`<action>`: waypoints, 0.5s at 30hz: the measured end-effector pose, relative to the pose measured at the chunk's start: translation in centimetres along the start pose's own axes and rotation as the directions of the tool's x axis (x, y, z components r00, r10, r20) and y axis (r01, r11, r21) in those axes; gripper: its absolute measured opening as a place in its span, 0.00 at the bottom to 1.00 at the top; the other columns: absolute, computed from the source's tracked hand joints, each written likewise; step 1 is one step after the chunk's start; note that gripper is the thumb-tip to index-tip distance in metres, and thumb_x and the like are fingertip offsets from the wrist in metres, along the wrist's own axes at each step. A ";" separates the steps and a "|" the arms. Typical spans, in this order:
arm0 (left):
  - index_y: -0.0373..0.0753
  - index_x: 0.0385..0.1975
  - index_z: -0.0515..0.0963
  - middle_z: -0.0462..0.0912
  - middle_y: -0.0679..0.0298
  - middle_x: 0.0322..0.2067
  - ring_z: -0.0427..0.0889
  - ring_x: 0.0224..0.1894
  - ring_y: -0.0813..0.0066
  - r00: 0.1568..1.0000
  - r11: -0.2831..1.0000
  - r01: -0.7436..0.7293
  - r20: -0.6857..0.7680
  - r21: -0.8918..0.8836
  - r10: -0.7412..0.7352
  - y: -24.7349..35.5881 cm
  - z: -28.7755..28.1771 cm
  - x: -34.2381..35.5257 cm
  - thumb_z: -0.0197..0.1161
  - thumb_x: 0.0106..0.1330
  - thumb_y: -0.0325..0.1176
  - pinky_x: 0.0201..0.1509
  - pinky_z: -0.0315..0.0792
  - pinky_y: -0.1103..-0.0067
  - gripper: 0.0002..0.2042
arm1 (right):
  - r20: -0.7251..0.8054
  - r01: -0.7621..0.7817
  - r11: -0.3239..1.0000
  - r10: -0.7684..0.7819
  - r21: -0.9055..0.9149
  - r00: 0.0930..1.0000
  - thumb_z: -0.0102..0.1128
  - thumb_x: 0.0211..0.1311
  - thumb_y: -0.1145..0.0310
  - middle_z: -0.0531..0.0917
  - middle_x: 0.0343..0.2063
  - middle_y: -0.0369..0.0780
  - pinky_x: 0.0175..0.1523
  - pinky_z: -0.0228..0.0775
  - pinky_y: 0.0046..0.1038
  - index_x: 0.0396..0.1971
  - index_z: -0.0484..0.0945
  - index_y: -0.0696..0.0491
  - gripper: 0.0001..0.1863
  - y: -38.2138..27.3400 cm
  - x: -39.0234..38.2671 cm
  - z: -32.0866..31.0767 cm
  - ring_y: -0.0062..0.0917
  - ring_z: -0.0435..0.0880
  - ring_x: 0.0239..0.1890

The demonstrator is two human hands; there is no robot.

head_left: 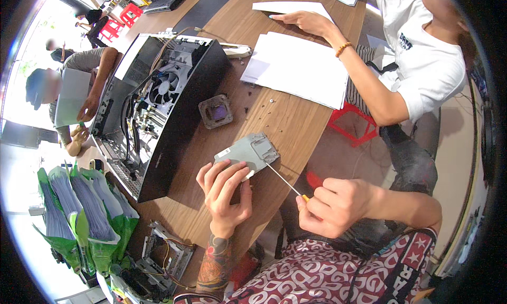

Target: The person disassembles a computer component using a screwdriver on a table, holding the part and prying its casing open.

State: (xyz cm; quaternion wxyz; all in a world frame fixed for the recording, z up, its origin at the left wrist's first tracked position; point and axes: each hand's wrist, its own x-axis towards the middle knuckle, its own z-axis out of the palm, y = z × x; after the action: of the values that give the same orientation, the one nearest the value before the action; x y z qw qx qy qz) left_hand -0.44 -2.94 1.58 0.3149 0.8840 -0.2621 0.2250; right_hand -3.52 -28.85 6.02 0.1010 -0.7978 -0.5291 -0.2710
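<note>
On the wooden table lies a flat grey metal part (246, 151), probably a drive, with a small white label. My left hand (224, 196) has its fingers closed on the part's near left edge. My right hand (335, 206) grips a screwdriver with a yellow handle (304, 198); its thin shaft reaches to the part's right edge. A square metal piece (215, 112) and several small screws (269, 114) lie beyond the grey part.
An open black computer case (174, 135) stands left, by papers (296, 66). Green bags of paper (79, 203) and metal parts (163, 251) are lower left. A co-worker (422, 66) sits right, another (68, 93) left. A red stool (354, 130) is below the edge.
</note>
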 end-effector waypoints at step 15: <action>0.42 0.39 0.84 0.87 0.65 0.43 0.80 0.53 0.61 1.000 1.000 -0.002 0.002 -0.007 0.002 0.2 -0.1 -0.1 0.67 0.49 0.21 0.65 0.62 0.60 0.16 | -0.014 -0.009 1.000 0.009 -0.015 1.000 0.62 0.55 0.69 0.70 0.16 0.30 0.21 0.55 0.20 0.23 0.76 0.52 0.06 -0.5 0.1 0.5 0.16 0.68 0.17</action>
State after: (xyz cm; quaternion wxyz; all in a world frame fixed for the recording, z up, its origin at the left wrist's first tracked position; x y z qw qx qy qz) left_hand -0.61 -3.01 1.68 0.3173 0.8830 -0.2639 0.2235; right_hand -3.81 -28.30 5.64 0.1000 -0.7990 -0.5226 -0.2801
